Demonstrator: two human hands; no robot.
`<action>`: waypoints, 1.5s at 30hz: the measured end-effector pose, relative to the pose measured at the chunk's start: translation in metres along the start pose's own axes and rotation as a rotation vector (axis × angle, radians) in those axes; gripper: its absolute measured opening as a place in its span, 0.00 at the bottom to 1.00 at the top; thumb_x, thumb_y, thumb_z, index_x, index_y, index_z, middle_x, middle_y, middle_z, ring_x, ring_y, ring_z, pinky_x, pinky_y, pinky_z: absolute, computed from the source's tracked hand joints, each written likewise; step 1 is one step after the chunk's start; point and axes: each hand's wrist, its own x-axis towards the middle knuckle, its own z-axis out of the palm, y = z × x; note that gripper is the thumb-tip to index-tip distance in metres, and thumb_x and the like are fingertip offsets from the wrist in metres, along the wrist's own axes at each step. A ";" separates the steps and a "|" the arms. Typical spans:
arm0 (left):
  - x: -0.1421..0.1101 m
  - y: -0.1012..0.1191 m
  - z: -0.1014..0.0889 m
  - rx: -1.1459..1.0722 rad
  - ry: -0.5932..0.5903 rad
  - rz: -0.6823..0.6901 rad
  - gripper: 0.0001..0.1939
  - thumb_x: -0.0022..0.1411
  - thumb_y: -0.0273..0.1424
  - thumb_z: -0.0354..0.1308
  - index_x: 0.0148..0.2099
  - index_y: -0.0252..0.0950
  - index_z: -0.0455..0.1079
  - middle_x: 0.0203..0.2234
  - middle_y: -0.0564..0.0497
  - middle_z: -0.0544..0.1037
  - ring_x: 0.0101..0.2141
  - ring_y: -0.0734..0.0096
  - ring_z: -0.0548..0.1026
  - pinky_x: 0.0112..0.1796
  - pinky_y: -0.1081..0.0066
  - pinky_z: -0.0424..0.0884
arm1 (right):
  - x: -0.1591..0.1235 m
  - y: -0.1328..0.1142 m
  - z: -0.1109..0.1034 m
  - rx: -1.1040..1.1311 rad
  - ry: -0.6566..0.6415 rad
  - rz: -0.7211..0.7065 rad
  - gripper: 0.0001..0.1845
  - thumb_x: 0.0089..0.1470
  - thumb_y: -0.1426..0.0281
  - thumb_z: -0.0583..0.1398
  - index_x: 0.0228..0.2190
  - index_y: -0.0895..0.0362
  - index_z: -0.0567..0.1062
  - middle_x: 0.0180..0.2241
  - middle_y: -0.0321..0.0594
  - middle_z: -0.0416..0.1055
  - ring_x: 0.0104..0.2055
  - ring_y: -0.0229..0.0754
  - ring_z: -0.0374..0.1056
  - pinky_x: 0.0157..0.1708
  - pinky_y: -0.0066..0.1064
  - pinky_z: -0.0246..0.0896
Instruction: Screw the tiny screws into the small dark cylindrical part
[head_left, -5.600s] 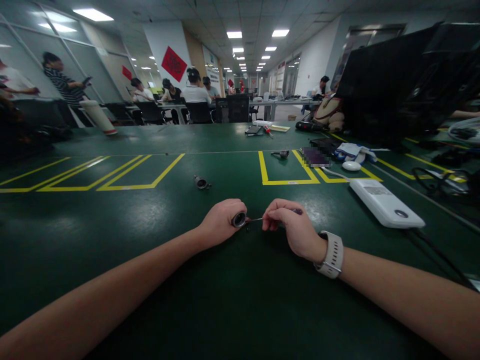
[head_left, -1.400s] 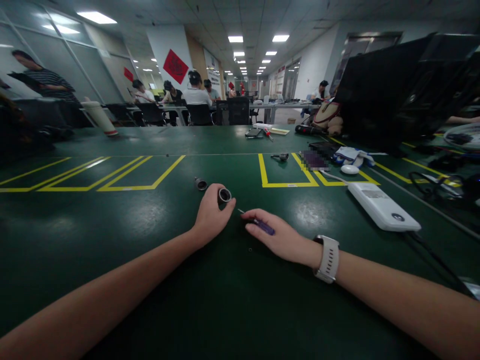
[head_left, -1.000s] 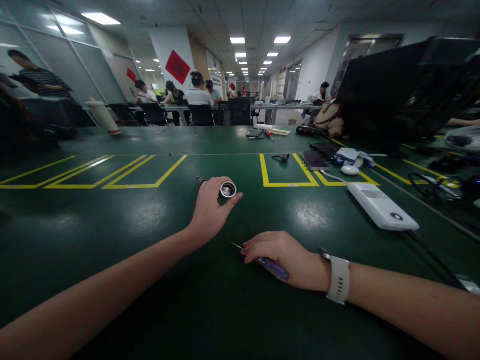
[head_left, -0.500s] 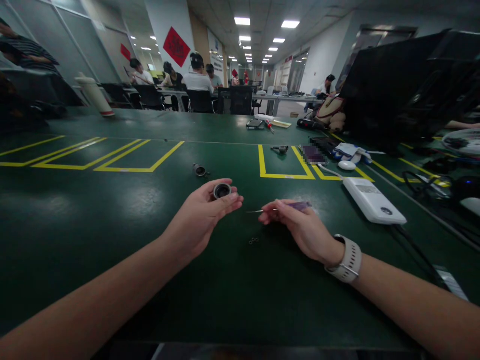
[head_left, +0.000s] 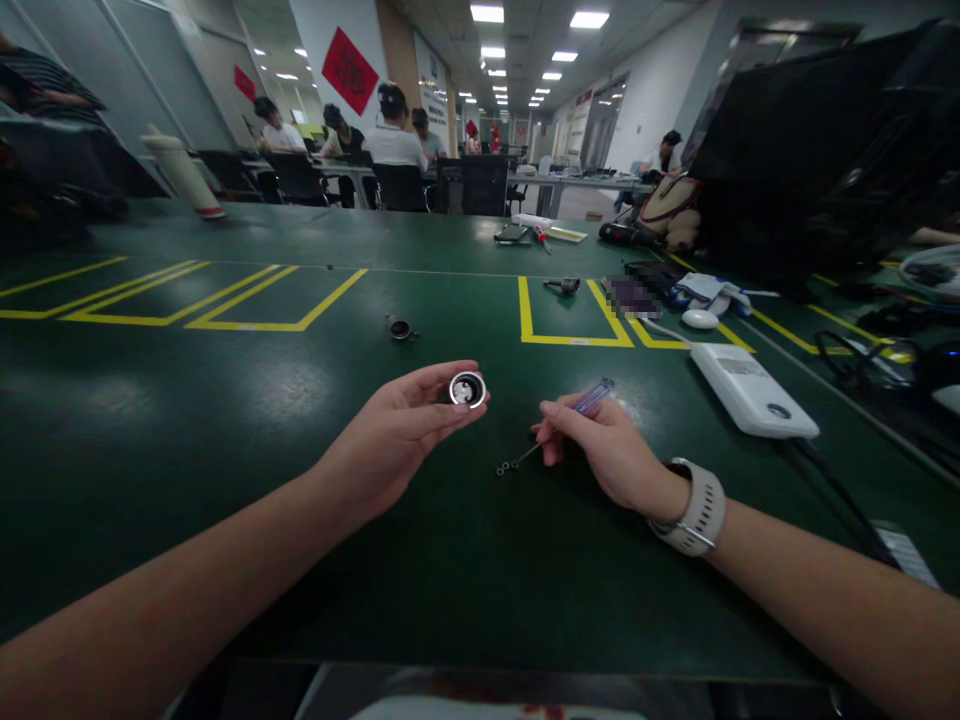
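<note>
My left hand (head_left: 401, 430) is closed round a small round metal housing (head_left: 468, 391), its open, hollow end facing me and catching the light. A slim screwdriver with a clear purple handle (head_left: 595, 396) is pinched in my right hand (head_left: 607, 455). Its thin shaft slants down to the left, and the tip meets or nearly meets several tiny dark rings (head_left: 505, 467) lying on the green table (head_left: 450, 580). Beyond my left hand lies another dark metal part (head_left: 399, 328) with small bits beside it.
A dark metal piece (head_left: 564, 287) lies within a yellow tape outline (head_left: 577, 342). At the right are a white power bank-like box (head_left: 750, 392) with cables, a white mouse-like object (head_left: 700, 319) and a cloth (head_left: 712, 293). A bottle (head_left: 184, 175) stands far left. People sit at desks beyond.
The screwdriver has tilted from nearly level to pointing down, its tip now at the small rings. My left hand has turned the metal housing, and its inside now shows brightly.
</note>
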 end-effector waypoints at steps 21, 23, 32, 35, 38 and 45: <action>-0.001 -0.021 0.000 0.144 -0.076 0.082 0.17 0.46 0.22 0.62 0.42 0.34 0.73 0.38 0.47 0.78 0.41 0.66 0.74 0.45 0.68 0.67 | -0.026 -0.009 0.014 -0.757 -0.005 -0.875 0.09 0.53 0.75 0.54 0.38 0.57 0.68 0.33 0.42 0.72 0.38 0.42 0.67 0.47 0.43 0.60; -0.002 -0.022 0.001 0.169 -0.094 0.100 0.17 0.46 0.22 0.62 0.43 0.34 0.73 0.39 0.47 0.78 0.42 0.65 0.73 0.45 0.67 0.66 | -0.027 -0.010 0.014 -0.766 -0.021 -0.869 0.08 0.53 0.75 0.54 0.38 0.58 0.67 0.33 0.42 0.71 0.38 0.42 0.66 0.46 0.42 0.61; -0.007 -0.024 0.002 0.240 -0.092 0.169 0.15 0.49 0.23 0.61 0.42 0.34 0.73 0.38 0.47 0.78 0.42 0.64 0.74 0.46 0.65 0.66 | -0.026 -0.012 0.020 -0.841 -0.069 -0.868 0.08 0.52 0.76 0.53 0.36 0.59 0.67 0.33 0.45 0.71 0.38 0.43 0.65 0.43 0.39 0.61; -0.008 -0.024 0.005 0.230 -0.065 0.199 0.13 0.48 0.23 0.61 0.39 0.34 0.73 0.38 0.48 0.78 0.42 0.63 0.74 0.45 0.65 0.67 | -0.027 -0.015 0.022 -0.850 -0.087 -0.882 0.07 0.53 0.77 0.52 0.36 0.59 0.67 0.32 0.44 0.72 0.37 0.43 0.66 0.41 0.39 0.61; -0.009 -0.024 0.009 0.225 -0.019 0.216 0.10 0.46 0.22 0.61 0.35 0.33 0.73 0.38 0.48 0.78 0.41 0.63 0.75 0.44 0.65 0.69 | -0.027 -0.017 0.024 -0.858 -0.094 -0.888 0.07 0.53 0.76 0.51 0.35 0.58 0.67 0.31 0.44 0.72 0.36 0.43 0.66 0.40 0.39 0.61; -0.009 -0.024 0.011 0.213 0.000 0.211 0.07 0.46 0.23 0.61 0.32 0.33 0.74 0.39 0.47 0.78 0.39 0.64 0.76 0.40 0.67 0.71 | -0.028 -0.019 0.024 -0.867 -0.088 -0.902 0.06 0.53 0.76 0.52 0.33 0.59 0.67 0.30 0.44 0.73 0.34 0.42 0.66 0.41 0.39 0.61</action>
